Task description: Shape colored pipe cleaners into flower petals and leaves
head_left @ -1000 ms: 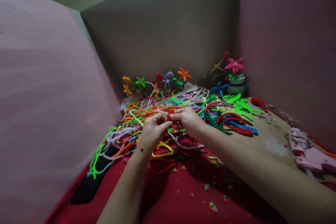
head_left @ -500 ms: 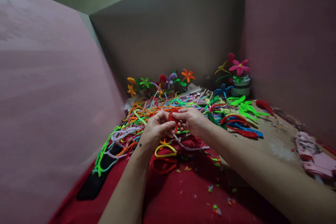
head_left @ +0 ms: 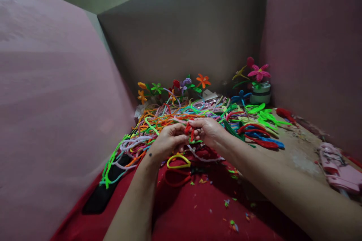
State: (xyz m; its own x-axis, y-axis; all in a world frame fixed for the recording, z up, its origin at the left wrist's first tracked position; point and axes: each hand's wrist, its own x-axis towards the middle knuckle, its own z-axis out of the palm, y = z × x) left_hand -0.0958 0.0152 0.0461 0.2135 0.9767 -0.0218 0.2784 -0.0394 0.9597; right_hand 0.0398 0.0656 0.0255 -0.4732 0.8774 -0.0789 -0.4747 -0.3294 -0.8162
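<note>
A short red pipe cleaner (head_left: 192,134), bent into a loop, is between my two hands in the middle of the view. My right hand (head_left: 207,131) pinches it at the top, fingers curled behind. My left hand (head_left: 171,138) is closed with thumb and forefinger at the loop's left side. Behind and around the hands spreads a pile of pipe cleaners (head_left: 135,141) in many colours. Just below the hands lie scissors (head_left: 178,162) with one yellow and one red handle.
Fuzzy flowers (head_left: 203,80) stand along the back wall, with a pink one (head_left: 259,72) by a pale green jar (head_left: 260,93). A black flat object (head_left: 98,197) lies left, a pink tool (head_left: 339,169) right. Clippings dot the red cloth (head_left: 198,214).
My left hand has shifted slightly left and down. The red loop between the hands has changed shape and shows more openly, and my right hand has moved slightly right.
</note>
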